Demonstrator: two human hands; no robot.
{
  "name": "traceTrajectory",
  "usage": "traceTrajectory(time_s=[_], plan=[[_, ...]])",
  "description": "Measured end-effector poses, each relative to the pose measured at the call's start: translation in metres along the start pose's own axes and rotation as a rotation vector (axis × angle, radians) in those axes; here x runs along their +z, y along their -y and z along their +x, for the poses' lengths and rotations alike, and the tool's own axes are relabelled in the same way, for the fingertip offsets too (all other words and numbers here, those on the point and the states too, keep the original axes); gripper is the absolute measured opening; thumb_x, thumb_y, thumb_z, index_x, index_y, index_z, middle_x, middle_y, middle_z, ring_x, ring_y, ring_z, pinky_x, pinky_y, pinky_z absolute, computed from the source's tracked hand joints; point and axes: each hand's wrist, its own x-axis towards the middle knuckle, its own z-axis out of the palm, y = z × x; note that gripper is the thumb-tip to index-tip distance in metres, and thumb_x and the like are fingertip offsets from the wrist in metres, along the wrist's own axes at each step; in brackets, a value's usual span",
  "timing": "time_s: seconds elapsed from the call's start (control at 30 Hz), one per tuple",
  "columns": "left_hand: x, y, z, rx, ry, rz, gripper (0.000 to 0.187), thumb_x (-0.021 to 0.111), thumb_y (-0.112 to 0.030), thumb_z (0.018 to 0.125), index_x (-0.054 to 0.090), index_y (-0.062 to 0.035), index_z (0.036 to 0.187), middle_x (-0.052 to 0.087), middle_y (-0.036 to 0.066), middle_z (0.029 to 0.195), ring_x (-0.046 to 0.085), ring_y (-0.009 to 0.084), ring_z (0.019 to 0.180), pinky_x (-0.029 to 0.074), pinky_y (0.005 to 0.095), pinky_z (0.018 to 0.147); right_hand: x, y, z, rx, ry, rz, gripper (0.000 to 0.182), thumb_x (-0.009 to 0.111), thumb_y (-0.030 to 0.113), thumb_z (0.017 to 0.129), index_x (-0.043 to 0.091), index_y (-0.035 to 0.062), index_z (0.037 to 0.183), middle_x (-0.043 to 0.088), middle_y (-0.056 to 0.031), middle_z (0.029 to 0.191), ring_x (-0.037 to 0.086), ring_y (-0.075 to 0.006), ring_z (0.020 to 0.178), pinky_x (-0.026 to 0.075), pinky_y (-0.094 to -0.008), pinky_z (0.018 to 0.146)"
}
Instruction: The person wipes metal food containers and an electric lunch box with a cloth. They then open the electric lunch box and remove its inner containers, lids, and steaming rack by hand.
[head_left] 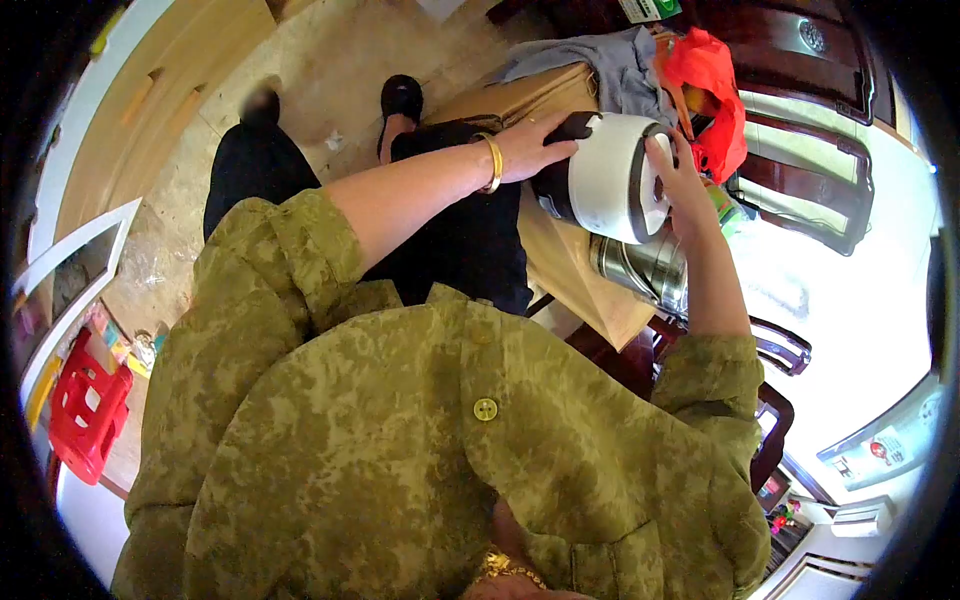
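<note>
A rounded white and black appliance (610, 178) lies on its side at the upper middle right, above a cardboard box. My left hand (530, 148), with a gold bracelet at the wrist, holds its dark end, thumb and fingers apart around the edge. At the other end, my right hand (680, 180) grips the part with the light-coloured panel, its fingers bent over the top. Part of that end is hidden behind the fingers. Just below the appliance is a shiny metal pot (640, 268).
The brown cardboard box (575, 275) stands under the appliance. Grey cloth (625, 70) and a red bag (708, 95) lie beyond it. Dark wooden chairs (810, 175) stand at the right. A red plastic stool (88, 408) is at the far left.
</note>
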Motion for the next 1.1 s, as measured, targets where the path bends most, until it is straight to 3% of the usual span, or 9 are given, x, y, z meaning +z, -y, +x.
traceTrajectory(time_s=[0.1,0.2,0.3,0.43,0.6,0.63,0.67,0.77,1.1], plan=[[0.015,-0.008,-0.011,-0.066,-0.013,-0.11,0.067,0.052,-0.036,0.084,0.023,-0.0055,0.137,0.034,0.025,0.131,0.035,0.0373,0.122,0.029,0.0364,0.102,-0.003,-0.014,-0.006,-0.064,-0.08,0.02,0.073,0.065,0.039,0.077,0.03,0.0089,0.133,0.052,-0.0132,0.112,0.052,-0.0227,0.097,0.043,-0.032,0.08],[0.021,-0.02,-0.017,-0.102,-0.015,-0.141,0.064,0.052,-0.035,0.085,0.023,-0.0136,0.138,0.031,0.025,0.133,0.033,0.0358,0.124,0.028,0.0372,0.103,-0.008,-0.028,-0.017,-0.16,-0.09,0.066,0.054,0.049,0.037,0.089,0.031,0.0098,0.132,0.05,-0.0112,0.111,0.05,-0.0209,0.098,0.041,-0.0314,0.083],[0.01,-0.059,-0.026,-0.166,-0.015,-0.086,0.061,0.056,-0.031,0.084,0.027,-0.0207,0.137,0.036,0.023,0.129,0.035,0.0346,0.122,0.03,0.0394,0.102,-0.01,-0.047,-0.022,-0.304,-0.075,0.256,0.056,0.042,0.046,0.091,0.032,0.0092,0.132,0.046,-0.0113,0.118,0.046,-0.0201,0.105,0.04,-0.0326,0.087],[0.004,-0.073,-0.037,0.051,-0.045,0.013,0.058,0.06,-0.027,0.081,0.035,-0.023,0.133,0.04,0.023,0.124,0.031,0.0367,0.121,0.026,0.0406,0.104,0.004,-0.048,-0.038,-0.126,-0.041,0.679,0.063,0.033,0.056,0.09,0.035,0.0085,0.131,0.045,-0.0077,0.123,0.044,-0.0213,0.114,0.035,-0.0362,0.096],[0.008,-0.077,-0.049,0.152,-0.087,0.115,0.054,0.057,-0.03,0.084,0.035,-0.0177,0.133,0.039,0.019,0.129,0.031,0.035,0.12,0.026,0.0402,0.102,0.016,-0.045,-0.046,-0.176,-0.104,0.757,0.056,0.053,0.038,0.085,0.034,0.0078,0.129,0.045,-0.0131,0.118,0.045,-0.0224,0.108,0.038,-0.0348,0.091],[0.008,-0.077,-0.047,0.119,-0.116,0.049,0.054,0.056,-0.031,0.085,0.035,-0.015,0.132,0.038,0.018,0.131,0.03,0.0346,0.121,0.026,0.0407,0.102,0.019,-0.042,-0.05,-0.173,-0.111,0.77,0.056,0.053,0.038,0.085,0.034,0.0078,0.129,0.045,-0.0131,0.118,0.045,-0.0224,0.108,0.038,-0.0348,0.091],[0.009,-0.076,-0.043,0.167,-0.2,0.108,0.06,0.049,-0.049,0.085,0.037,-0.0119,0.13,0.049,0.028,0.114,0.046,0.041,0.108,0.038,0.0403,0.092,0.021,-0.038,-0.053,-0.185,-0.116,0.758,0.055,0.053,0.038,0.085,0.035,0.008,0.127,0.045,-0.013,0.116,0.045,-0.0222,0.106,0.038,-0.0344,0.09],[0.006,-0.074,-0.027,0.112,-0.248,0.214,0.06,0.047,-0.052,0.085,0.038,-0.0115,0.129,0.053,0.03,0.106,0.053,0.0423,0.097,0.042,0.0398,0.086,0.029,-0.038,-0.053,-0.203,-0.159,0.731,0.052,0.052,0.039,0.084,0.037,0.0085,0.124,0.046,-0.0118,0.11,0.046,-0.0209,0.099,0.039,-0.0332,0.086],[-0.002,-0.082,-0.02,-0.033,-0.332,0.041,0.043,0.05,-0.039,0.085,0.052,-0.0088,0.115,0.059,0.019,0.107,0.055,0.0317,0.1,0.041,0.0336,0.086,0.051,-0.049,-0.039,-0.389,-0.434,0.629,0.043,0.045,0.035,0.085,0.048,0.0018,0.112,0.042,-0.015,0.112,0.039,-0.0243,0.104,0.029,-0.0339,0.094]])
